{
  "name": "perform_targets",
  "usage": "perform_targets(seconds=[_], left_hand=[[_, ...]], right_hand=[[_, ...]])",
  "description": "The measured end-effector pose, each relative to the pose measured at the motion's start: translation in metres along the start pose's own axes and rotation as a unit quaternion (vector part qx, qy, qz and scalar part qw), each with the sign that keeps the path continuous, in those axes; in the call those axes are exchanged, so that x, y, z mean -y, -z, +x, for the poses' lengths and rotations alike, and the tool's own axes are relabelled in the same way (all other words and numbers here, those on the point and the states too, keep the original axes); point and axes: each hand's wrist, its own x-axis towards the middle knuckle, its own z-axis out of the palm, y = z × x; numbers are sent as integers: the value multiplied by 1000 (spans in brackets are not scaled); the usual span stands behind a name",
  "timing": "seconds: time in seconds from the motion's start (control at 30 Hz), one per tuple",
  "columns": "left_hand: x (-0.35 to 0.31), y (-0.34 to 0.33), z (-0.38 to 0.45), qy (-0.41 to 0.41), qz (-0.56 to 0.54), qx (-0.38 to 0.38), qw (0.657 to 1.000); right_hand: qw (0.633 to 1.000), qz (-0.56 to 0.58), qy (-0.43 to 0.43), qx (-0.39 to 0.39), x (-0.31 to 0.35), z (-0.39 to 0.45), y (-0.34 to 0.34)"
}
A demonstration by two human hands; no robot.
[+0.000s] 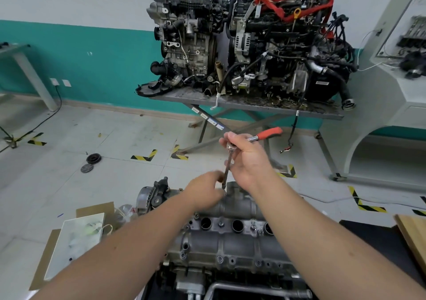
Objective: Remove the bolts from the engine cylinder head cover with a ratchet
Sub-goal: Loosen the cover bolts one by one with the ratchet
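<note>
The grey cylinder head cover [230, 242] lies in front of me, with round plug holes and several small bolts [220, 224] along its top. My right hand [247, 159] grips the head of a ratchet [268, 134] with a red handle that points to the right. A long dark extension bar [227, 170] runs down from the ratchet head to the far edge of the cover. My left hand [205, 191], blurred, pinches the lower end of that bar where it meets the cover. The bolt under the bar's tip is hidden.
Two engines [249, 37] stand on a metal table [253, 105] against the teal wall. A white tray [76, 242] on cardboard sits at the left. A pulley [93, 158] lies on the tiled floor. A wooden board [415, 233] is at the right.
</note>
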Motion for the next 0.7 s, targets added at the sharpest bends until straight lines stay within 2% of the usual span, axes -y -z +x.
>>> perform_targets(seconds=[0.03, 0.1, 0.17, 0.23, 0.3, 0.37, 0.47, 0.63, 0.67, 0.7], left_hand=[[6, -7, 0, 0, 53, 21, 998], [9, -18, 5, 14, 76, 16, 997], [11, -23, 13, 23, 84, -2, 996], [15, -26, 18, 19, 108, -12, 994], [19, -29, 19, 8, 136, -22, 990], [21, -31, 20, 13, 177, -22, 984], [25, -36, 23, 32, 228, -3, 973], [28, -40, 24, 34, 185, -20, 982], [28, -41, 24, 40, 183, -15, 982], [28, -41, 24, 43, 182, -15, 982]], right_hand=[[999, -4, 36, -2, -5, -2, -3], [996, -10, 89, -4, -12, -7, -8], [988, -88, 128, -2, -20, -11, -5], [962, -203, 179, 28, -25, -13, 1], [911, -309, 260, 82, -25, -16, 3], [828, -407, 372, 101, -28, -12, 2], [663, -540, 507, 109, -23, -3, 1], [389, -778, 478, 120, 8, 2, -3], [354, -809, 455, 117, 13, 1, -8], [336, -834, 423, 114, 18, 1, -14]])
